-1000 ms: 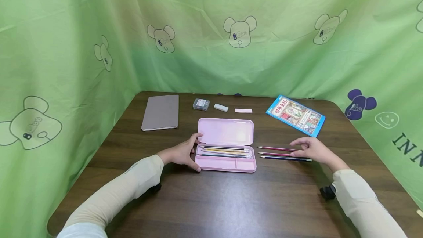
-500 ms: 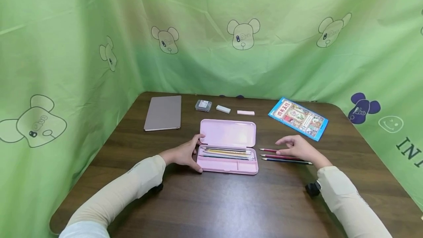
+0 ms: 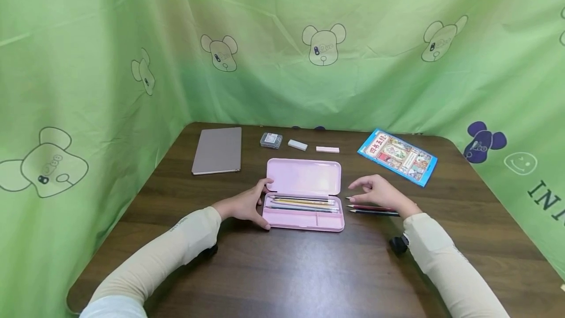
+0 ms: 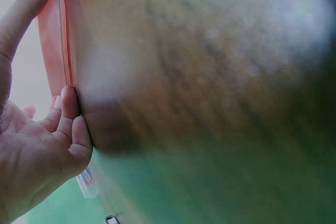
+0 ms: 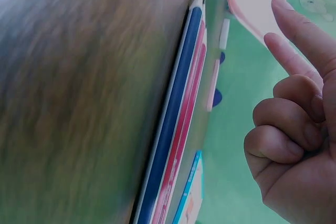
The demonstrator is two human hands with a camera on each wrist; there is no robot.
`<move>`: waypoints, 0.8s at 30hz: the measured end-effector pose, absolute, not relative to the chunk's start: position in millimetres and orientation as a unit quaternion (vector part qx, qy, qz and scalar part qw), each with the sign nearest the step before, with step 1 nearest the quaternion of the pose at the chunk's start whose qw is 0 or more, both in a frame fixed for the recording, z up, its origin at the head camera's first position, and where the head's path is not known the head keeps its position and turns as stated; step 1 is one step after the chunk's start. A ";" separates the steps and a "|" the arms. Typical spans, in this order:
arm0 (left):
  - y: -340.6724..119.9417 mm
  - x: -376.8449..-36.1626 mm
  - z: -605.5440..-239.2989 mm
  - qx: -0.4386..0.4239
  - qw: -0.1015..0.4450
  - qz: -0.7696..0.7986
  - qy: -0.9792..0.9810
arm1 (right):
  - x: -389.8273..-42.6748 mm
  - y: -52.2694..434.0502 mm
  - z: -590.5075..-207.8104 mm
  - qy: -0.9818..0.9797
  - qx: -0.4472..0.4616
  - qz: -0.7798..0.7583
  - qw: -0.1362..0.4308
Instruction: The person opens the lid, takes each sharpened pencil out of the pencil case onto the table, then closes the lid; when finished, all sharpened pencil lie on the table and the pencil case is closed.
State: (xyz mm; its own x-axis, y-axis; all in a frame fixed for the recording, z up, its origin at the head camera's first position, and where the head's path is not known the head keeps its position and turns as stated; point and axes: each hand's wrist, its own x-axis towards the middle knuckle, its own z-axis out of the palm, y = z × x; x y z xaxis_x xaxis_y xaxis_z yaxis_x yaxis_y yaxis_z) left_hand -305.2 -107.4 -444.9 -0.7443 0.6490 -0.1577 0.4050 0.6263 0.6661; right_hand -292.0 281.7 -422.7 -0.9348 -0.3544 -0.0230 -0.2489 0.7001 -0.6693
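A pink pencil case [image 3: 282,219] lies with its lid raised, several pencils [image 3: 302,203] in its back compartment. My left hand [image 3: 242,206] holds the case's left end, thumb at the front corner and fingers toward the hinge. Right of the case, a dark blue pencil [image 5: 176,98] and two red pencils [image 5: 185,103] lie side by side on the table, tips pointing left. Over them is my right hand [image 3: 380,194], holding nothing. Its thumb and index finger [image 5: 302,32] reach out apart toward the tips; the other fingers [image 5: 278,111] are bent in. It partly hides the pencils in the head view.
Behind the case lie a small dark box [image 3: 271,140], a white eraser [image 3: 297,145] and a pink strip [image 3: 327,149]. A grey notebook [image 3: 217,151] is at the back left, a blue-edged comic book [image 3: 397,156] at the back right. Green cloth [image 3: 265,87] hangs beyond the table.
My right hand has moved left along the pencils, from their back ends toward their tips near the case. My left hand stays on the case. The pencils remain on the table.
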 end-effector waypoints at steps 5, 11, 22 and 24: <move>-106.8 -303.8 -442.9 0.299 0.196 0.313 0.880 | -294.0 273.5 -422.8 0.915 -0.172 -0.356 0.081; -107.0 -303.0 -441.3 0.306 0.193 0.316 0.877 | -296.9 264.3 -426.9 0.909 -0.181 -0.361 0.102; -106.9 -304.1 -441.4 0.302 0.197 0.315 0.878 | -299.8 239.4 -429.8 0.909 -0.216 -0.321 0.153; -106.7 -304.1 -440.9 0.302 0.197 0.313 0.879 | -299.4 235.8 -429.5 0.912 -0.223 -0.307 0.158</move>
